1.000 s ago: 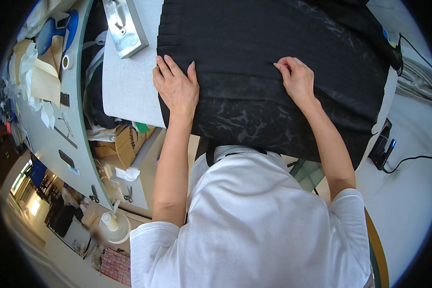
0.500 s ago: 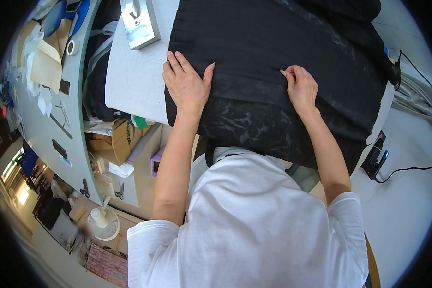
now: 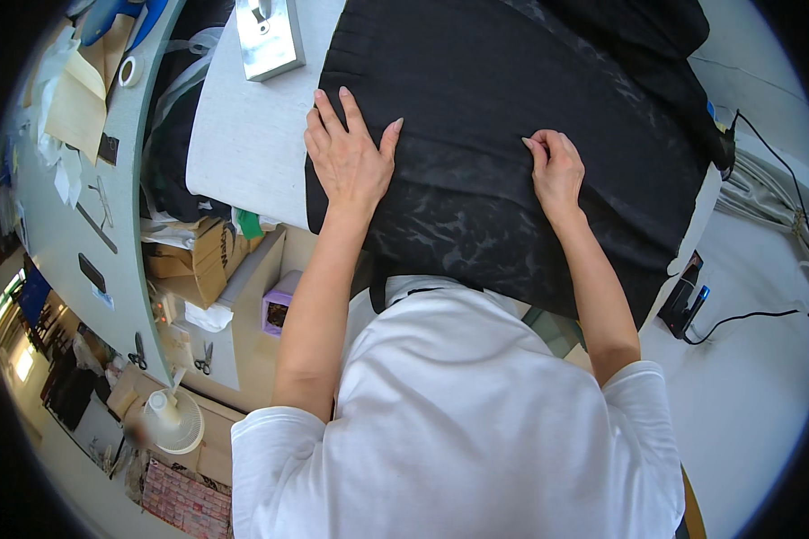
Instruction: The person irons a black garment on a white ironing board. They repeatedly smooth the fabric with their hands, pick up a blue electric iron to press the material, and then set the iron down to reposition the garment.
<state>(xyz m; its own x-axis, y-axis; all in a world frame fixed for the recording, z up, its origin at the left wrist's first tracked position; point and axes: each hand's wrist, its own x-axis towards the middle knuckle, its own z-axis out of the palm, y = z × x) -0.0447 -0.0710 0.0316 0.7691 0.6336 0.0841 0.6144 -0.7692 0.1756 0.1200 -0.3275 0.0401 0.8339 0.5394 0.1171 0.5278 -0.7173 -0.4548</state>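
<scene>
A large piece of black fabric [image 3: 476, 117] lies over a pale padded board [image 3: 243, 162] and drapes down its near edge; faint patterned patches show on it. My left hand [image 3: 351, 162] presses on the fabric near its left edge, fingers spread and palm down. Farther right, my right hand [image 3: 557, 171] is closed in a pinch at the fabric's surface, thumb and forefinger together along a faint crease. Its fingertips seem to grip a bit of the cloth, though the pinch itself is small. Above my left hand, a shiny metal box [image 3: 274, 49] sits on the board.
A curved grey table [image 3: 72, 242] on the left holds papers, a tape roll [image 3: 130, 70] and scissors [image 3: 137, 352]. Below the board are a cardboard box [image 3: 211, 260] and a purple bin [image 3: 274, 310]. A white fan [image 3: 173, 420] stands lower left. Cables [image 3: 764, 202] run on the right.
The whole view has shifted slightly. My left hand stays flat on the fabric, its fingers a little more spread. The right hand keeps its pinch in nearly the same place.
</scene>
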